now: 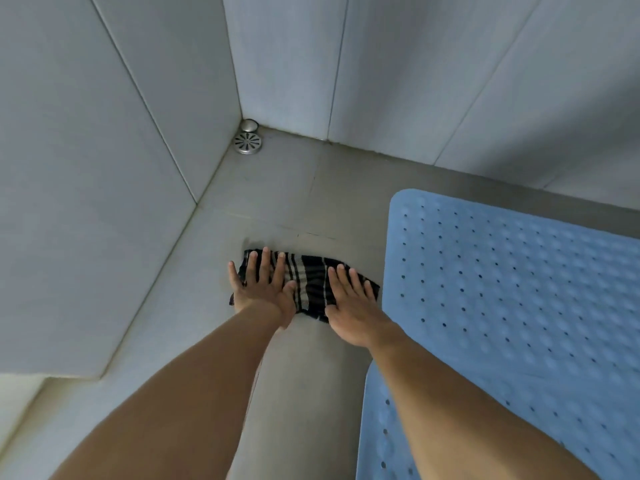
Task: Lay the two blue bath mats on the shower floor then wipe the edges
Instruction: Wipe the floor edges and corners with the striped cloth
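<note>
Two hands are pressing flat on a striped cloth (308,285) that is lying on the grey shower floor (301,375). The left hand (263,289) is resting with its fingers spread and stretched over the left end of the cloth; it is not clenching, only pushing down with the palm. The right hand (353,306) is lying in the same manner on the right end, fingers straight and a little apart, grasping nothing. The cloth is dark with pale stripes and is a little crumpled between the two hands.

One blue bath mat (519,289) is lying on the floor just to the right of the cloth, near the right wall, and its rounded corner is pointing toward the far corner of the floor. The right end of the cloth is nearly touching its left edge. A second blue bath mat (381,427) is showing at the near right edge of the floor, partly under the first one and partly hidden by the right forearm.

A round metal drain (247,143) is sitting in the far corner of the floor, where the two tiled walls (104,168) are meeting, well apart from the cloth.
</note>
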Motion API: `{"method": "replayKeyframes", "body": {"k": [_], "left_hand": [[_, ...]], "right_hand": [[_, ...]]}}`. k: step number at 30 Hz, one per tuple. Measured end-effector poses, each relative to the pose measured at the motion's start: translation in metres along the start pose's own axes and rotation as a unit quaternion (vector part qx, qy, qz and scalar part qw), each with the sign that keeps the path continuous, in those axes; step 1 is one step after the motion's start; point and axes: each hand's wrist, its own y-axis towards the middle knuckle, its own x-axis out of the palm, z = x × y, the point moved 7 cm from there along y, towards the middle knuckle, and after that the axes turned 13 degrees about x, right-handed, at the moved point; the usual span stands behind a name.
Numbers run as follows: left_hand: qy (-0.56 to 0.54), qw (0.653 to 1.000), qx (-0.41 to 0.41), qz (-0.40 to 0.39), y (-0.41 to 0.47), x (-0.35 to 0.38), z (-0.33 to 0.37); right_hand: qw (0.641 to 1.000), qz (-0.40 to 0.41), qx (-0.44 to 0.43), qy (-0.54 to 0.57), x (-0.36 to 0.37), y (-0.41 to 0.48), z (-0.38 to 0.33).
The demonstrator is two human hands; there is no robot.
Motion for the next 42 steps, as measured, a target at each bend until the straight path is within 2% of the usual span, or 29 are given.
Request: {"method": "replayKeyframes", "body": {"k": [14, 28, 42], "left_hand": [[0.002, 0.999, 0.042, 0.026, 0.078, -0.048, 0.011], [0.017, 1.000, -0.011, -0.021, 0.152, -0.101, 0.033], [0.041, 0.997, 0.059, 0.034, 0.222, -0.147, 0.028]], "right_hand": [[0.999, 0.042, -0.024, -0.021, -0.047, 0.061, 0.028], [0.999, 0.005, -0.048, -0.014, -0.109, 0.144, 0.042], [0.998, 0.047, -0.051, -0.003, -0.151, 0.204, 0.043]]}}
